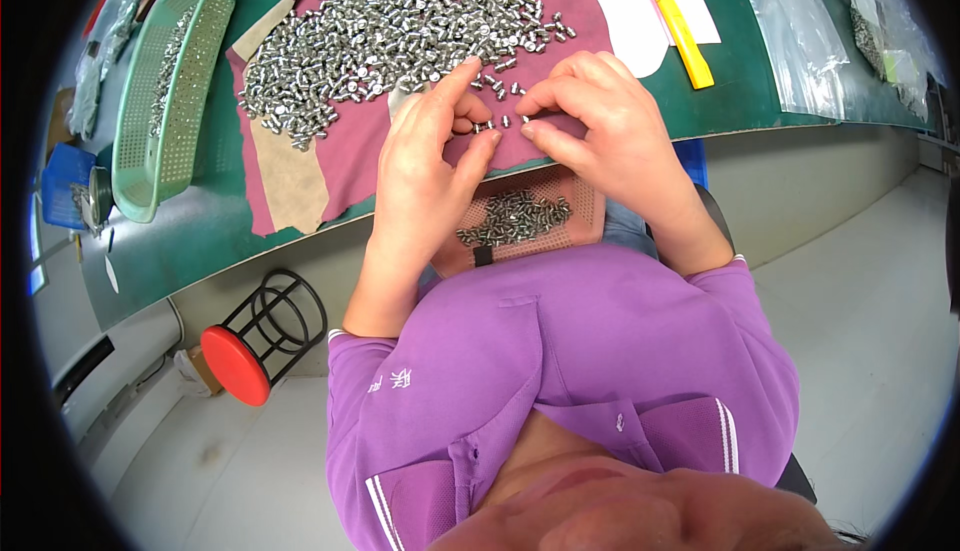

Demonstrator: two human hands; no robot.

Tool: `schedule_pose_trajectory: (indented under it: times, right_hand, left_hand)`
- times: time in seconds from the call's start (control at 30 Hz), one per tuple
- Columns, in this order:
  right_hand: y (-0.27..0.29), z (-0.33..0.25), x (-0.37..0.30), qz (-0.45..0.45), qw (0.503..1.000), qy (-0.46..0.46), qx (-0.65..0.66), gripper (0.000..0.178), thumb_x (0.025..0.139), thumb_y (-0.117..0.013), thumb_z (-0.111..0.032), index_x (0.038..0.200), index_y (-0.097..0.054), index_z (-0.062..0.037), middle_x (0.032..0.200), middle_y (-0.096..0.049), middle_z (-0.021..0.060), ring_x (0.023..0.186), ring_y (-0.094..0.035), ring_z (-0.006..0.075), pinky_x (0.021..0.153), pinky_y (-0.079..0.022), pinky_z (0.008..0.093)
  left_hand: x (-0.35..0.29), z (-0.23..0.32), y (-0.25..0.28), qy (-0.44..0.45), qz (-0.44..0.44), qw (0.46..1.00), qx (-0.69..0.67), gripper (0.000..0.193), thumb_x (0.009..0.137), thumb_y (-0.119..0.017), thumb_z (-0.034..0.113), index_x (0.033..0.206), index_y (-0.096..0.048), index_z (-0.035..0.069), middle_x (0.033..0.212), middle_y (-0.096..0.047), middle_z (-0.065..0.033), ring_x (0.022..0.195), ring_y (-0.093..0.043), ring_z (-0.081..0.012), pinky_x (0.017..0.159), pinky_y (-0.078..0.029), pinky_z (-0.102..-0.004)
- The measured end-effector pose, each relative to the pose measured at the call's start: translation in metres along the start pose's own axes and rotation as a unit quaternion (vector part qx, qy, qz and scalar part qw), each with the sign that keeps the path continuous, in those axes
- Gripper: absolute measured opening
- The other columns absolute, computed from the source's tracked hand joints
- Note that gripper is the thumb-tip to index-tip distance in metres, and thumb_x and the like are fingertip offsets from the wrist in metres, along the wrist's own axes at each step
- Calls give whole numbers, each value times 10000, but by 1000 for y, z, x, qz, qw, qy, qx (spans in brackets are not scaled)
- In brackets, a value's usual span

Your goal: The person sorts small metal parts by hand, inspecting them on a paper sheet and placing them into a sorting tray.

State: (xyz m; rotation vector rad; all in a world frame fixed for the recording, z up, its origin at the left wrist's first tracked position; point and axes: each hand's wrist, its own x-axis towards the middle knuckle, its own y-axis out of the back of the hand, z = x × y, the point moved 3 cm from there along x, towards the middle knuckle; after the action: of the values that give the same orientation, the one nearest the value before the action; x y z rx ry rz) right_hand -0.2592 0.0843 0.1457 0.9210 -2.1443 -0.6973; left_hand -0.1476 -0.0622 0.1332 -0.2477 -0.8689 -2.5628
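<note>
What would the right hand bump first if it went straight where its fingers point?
The right hand would probably meet the metal part lying between both hands, then the left hand; depth is unclear.

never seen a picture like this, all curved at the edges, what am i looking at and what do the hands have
There is no machine here: these are a person's bare left hand and right hand. The single picture comes from a wide fisheye camera worn on the head, looking down, so straight edges bend.

On the green table lies a maroon cloth bearing a big pile of small metal parts. A long green basket stands at left; a yellow tool lies at right. Below the table edge, a pink basket holds more parts.

Each hand seems to pinch a small part between thumb and fingers, though fine details are too small to tell.
</note>
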Motion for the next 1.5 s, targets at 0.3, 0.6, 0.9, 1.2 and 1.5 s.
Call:
schedule_pose_trajectory:
  times: [0.3, 0.6, 0.9, 1.2, 1.5]
  right_hand:
    - [-7, -2, 3, -10, 1000, -8, -8, 171, 755, -775, -165, 888, -700, -89, 863, -591, 55, 854, -578, 273, 757, -490, 401]
    - [-10, 0, 5, -3, 1000, 23, 8, 174, 761, -777, -176, 897, -712, -90, 839, -598, 53, 836, -586, 271, 736, -492, 400]
    - [-14, 2, 4, 18, 999, 17, 23, 129, 765, -776, -210, 834, -730, -112, 800, -627, 25, 785, -592, 250, 703, -483, 397]
    - [-13, 7, 5, -28, 998, 14, 46, 184, 725, -794, -204, 874, -716, -130, 815, -635, 15, 804, -599, 242, 721, -471, 389]
    - [-14, 5, 1, -20, 998, 59, 19, 165, 769, -773, -211, 899, -709, -133, 875, -636, 27, 872, -605, 263, 776, -462, 401]
  left_hand:
    - [0, -1, 1, 2, 1, 1000, -22, 645, 735, -744, -72, 1346, -565, 32, 884, -654, -65, 829, -620, -206, 738, -530, -329]
    - [0, 0, 2, 7, -4, 999, -38, 625, 755, -739, -62, 1348, -562, 27, 898, -663, -65, 829, -624, -200, 749, -525, -329]
    - [-2, -3, 1, 49, -15, 996, -73, 628, 799, -707, -92, 1392, -551, 43, 916, -657, 1, 854, -585, -79, 784, -481, -237]
    - [-1, -1, 3, 18, -38, 998, -56, 672, 729, -735, -56, 1366, -546, 48, 888, -636, -52, 819, -602, -194, 785, -511, -338]
    - [-2, -3, 6, -27, -54, 998, -29, 705, 772, -713, -11, 1432, -471, 49, 943, -622, -87, 859, -606, -238, 803, -514, -362]
